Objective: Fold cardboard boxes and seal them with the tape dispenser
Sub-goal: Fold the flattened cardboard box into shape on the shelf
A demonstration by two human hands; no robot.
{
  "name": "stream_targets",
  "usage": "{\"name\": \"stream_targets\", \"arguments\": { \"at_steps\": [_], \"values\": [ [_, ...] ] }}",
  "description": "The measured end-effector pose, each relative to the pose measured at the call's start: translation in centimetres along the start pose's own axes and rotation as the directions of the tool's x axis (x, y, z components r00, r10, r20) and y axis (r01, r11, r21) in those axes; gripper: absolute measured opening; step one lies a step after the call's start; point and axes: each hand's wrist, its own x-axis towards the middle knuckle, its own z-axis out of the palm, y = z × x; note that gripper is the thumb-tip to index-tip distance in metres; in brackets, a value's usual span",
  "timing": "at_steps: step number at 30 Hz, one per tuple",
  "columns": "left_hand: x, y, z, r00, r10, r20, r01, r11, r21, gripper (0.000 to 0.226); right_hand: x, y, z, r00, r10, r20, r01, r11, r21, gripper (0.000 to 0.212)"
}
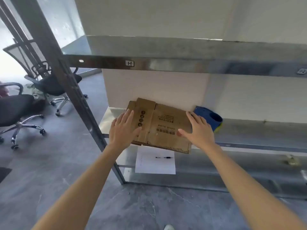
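A stack of flattened brown cardboard boxes [162, 123] lies on the middle shelf [259, 130] of a metal rack, its near edge hanging over the shelf front. My left hand [123, 128] rests flat on the stack's left part, fingers spread. My right hand [197, 128] lies on the right edge of the stack, fingers apart, thumb toward the middle. A blue tape dispenser [211, 117] with a yellow-green part sits on the shelf just right of the stack, behind my right hand.
The upper steel shelf [166, 63] juts out above the boxes. On the lower shelf lie a white sheet of paper [155, 163] with a pen [164, 157]. A slanted rack post [71, 90] stands left. Two office chairs [49, 87] stand on the grey floor at the left.
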Motion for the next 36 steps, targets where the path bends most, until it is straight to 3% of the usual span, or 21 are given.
{"name": "stream_targets", "arguments": {
  "at_steps": [6, 13, 17, 22, 29, 36],
  "values": [
    [2.7, 0.1, 3.1, 0.996, -0.076, 0.054, 0.077, 0.997, -0.004, 0.078, 3.8, 2.3, 2.7, 0.996, 0.029, 0.089, -0.029, 1.000, 0.005, 0.084],
    [4.9, -0.6, 5.5, 0.973, -0.195, 0.125, 0.214, 0.962, -0.167, 0.079, 5.2, 4.2, 6.1, 0.975, 0.100, 0.199, -0.108, 0.994, 0.032, 0.082],
    [5.7, -0.8, 6.0, 0.964, -0.195, 0.181, 0.227, 0.958, -0.178, 0.083, 5.2, 4.6, 7.3, 0.944, 0.199, 0.263, -0.224, 0.972, 0.069, 0.088],
    [6.3, -1.1, 6.9, 0.950, -0.180, 0.256, 0.235, 0.951, -0.204, 0.090, 5.3, 4.3, 8.4, 0.893, 0.240, 0.380, -0.358, 0.891, 0.279, 0.090],
    [6.2, -1.7, 6.8, 0.951, -0.191, 0.243, 0.268, 0.901, -0.342, 0.102, 5.6, 3.0, 7.9, 0.910, 0.304, 0.281, -0.408, 0.772, 0.487, 0.098],
    [5.6, -1.3, 4.8, 0.944, -0.234, 0.233, 0.328, 0.738, -0.589, 0.111, 4.8, 2.1, 5.5, 0.958, 0.243, 0.152, -0.286, 0.796, 0.534, 0.106]
  ]
}}
